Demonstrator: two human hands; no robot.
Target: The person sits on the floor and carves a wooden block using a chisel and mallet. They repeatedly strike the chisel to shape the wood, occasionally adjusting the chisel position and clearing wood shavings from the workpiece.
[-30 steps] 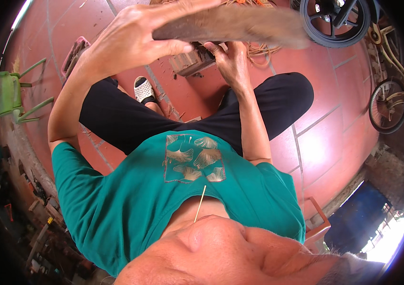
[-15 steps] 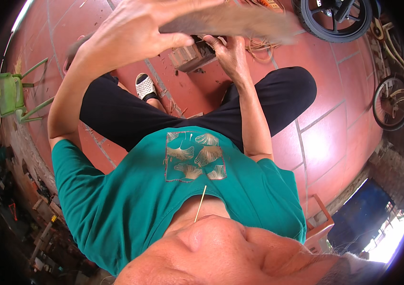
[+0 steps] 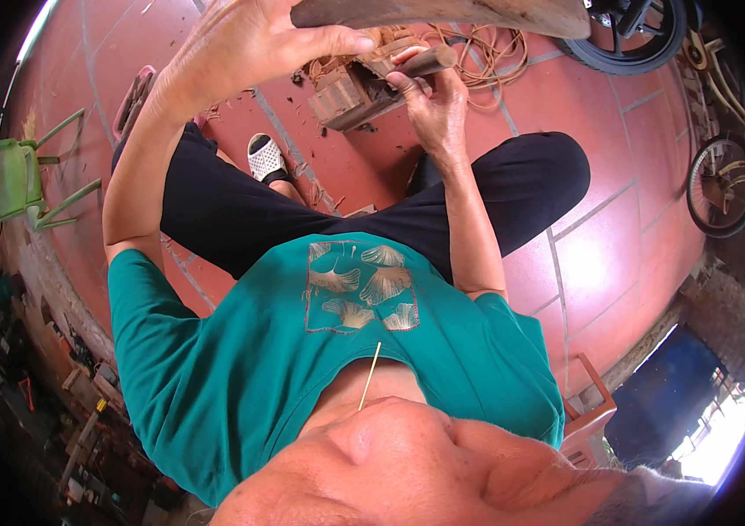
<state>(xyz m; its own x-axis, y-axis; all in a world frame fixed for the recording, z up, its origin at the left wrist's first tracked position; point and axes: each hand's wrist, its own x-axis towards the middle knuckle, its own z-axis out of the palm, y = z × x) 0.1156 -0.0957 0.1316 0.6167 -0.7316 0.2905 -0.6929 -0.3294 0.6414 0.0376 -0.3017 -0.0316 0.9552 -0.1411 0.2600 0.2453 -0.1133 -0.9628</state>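
My left hand is closed round one end of a long, flat, brown piece of wood, its thumb along the lower side. The wood stretches right across the top edge, which cuts part of it off. Below it my right hand grips a round wooden handle, like a chisel's, with its blunt end pointing right; any blade is hidden. Just left of these fingers lies a brown wooden block with a rough, cut surface. The handle's other end is over this block.
Wood chips and shavings lie on the red tiles round the block. A coiled tan cord lies to its right. A motorbike wheel stands at the upper right, a bicycle wheel below it. On the left is a green chair.
The flat piece of wood, blurred and lower before, has moved up and right with my left hand. My right hand's wooden handle, hidden behind it earlier, now shows.
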